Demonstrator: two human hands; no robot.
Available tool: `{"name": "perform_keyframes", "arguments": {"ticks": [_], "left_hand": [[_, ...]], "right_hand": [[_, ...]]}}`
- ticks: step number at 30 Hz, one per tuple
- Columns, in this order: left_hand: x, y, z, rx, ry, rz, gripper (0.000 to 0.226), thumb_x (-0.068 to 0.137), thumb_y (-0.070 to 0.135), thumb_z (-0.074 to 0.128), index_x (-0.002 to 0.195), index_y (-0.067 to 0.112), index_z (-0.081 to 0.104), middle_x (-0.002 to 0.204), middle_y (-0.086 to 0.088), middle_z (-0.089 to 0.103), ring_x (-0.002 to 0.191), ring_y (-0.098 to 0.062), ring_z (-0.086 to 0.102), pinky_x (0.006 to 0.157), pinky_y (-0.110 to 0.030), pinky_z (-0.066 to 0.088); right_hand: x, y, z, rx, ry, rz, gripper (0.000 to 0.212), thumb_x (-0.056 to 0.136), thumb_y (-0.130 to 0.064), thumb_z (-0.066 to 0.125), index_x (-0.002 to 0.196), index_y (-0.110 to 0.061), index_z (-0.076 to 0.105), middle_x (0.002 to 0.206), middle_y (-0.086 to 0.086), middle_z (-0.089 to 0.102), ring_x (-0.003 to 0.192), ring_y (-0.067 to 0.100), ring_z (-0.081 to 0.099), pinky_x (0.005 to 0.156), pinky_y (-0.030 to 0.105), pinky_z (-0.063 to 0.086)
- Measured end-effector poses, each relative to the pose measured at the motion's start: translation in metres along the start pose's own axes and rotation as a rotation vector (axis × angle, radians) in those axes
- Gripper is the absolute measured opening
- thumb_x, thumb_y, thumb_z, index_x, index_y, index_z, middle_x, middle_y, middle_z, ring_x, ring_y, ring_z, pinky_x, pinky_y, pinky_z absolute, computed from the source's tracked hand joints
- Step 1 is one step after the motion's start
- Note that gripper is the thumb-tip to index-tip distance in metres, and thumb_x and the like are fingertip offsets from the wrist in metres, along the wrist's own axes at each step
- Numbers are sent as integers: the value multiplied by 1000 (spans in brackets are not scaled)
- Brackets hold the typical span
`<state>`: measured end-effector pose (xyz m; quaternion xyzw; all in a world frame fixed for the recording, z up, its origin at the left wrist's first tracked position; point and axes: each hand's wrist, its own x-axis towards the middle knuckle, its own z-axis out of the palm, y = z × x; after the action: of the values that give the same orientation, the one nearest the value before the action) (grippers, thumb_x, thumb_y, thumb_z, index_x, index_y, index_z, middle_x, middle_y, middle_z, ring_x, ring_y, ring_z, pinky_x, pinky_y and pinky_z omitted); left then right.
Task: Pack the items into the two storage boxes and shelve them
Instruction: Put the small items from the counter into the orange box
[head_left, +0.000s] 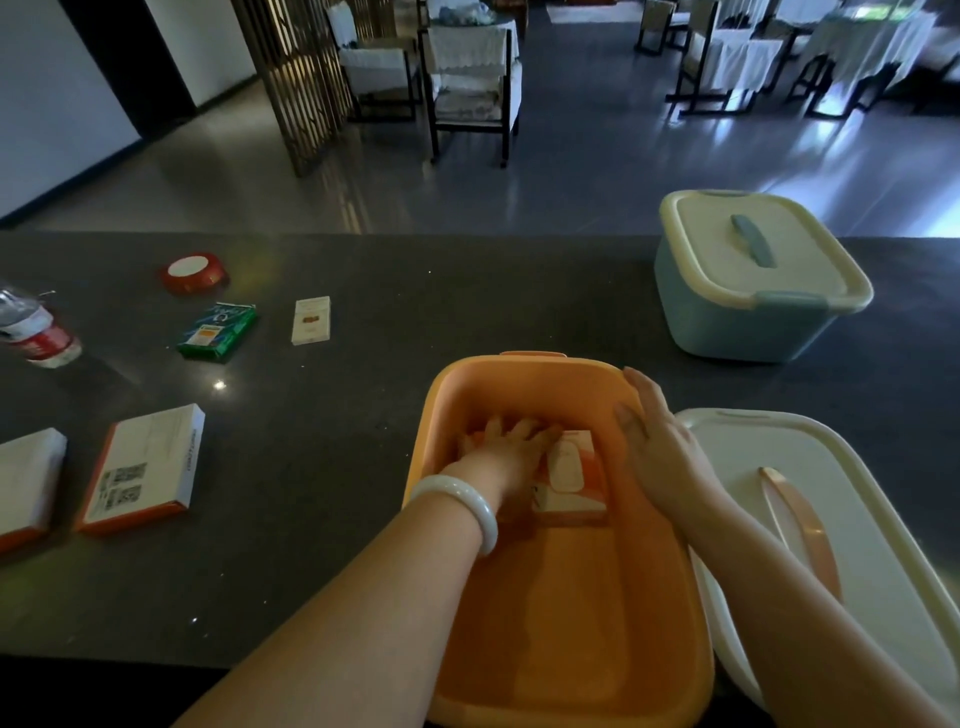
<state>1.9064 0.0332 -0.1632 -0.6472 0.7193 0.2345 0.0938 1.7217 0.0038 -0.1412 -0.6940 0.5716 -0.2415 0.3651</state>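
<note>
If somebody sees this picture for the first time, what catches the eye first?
The open orange box at the near table edge, with the left hand reaching inside beside a white-and-orange carton. The right hand rests on its right rim. Behind, at the far right, stands the closed blue box.

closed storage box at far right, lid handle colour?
Blue-grey handle on a cream lid, over a pale blue-green box; head view.

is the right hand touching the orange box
Touching. The head view shows the right hand lying with straight fingers against the right rim of the orange box, no gap between them.
</note>
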Motion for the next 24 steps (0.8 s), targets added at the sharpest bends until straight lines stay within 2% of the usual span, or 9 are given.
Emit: {"name": "perform_keyframes", "arguments": {"ticks": [7,13,18,24], "left_hand": [[8,-7,11,13,25,14,102,83,49,66,149,46,-11,161,12,-4,148,-35,-2,114,-66,12],[14,-10,20,-78,38,-5,91,87,56,56,149,47,-9,162,11,-3,148,-33,0,113,-66,12],[12,-9,20,-61,47,19,97,83,55,63,148,48,-10,161,13,-4,148,-32,-2,114,-64,11],[4,-4,14,-64,63,12,101,82,45,69,151,44,-6,160,12,-2,148,-31,1,115,-62,14]], "right_hand": [[1,1,0,14,-1,1,48,99,-47,29,144,-43,13,131,8,49,92,14,54,60,19,39],[1,2,1,-15,2,-17,48,100,-47,28,145,-41,12,131,7,49,89,9,50,60,17,36],[0,2,1,-21,7,-22,48,99,-49,27,144,-42,13,127,3,48,78,-1,46,59,18,36],[3,4,2,-21,1,-23,48,99,-51,27,144,-43,12,129,5,48,81,1,47,59,17,36]]}}
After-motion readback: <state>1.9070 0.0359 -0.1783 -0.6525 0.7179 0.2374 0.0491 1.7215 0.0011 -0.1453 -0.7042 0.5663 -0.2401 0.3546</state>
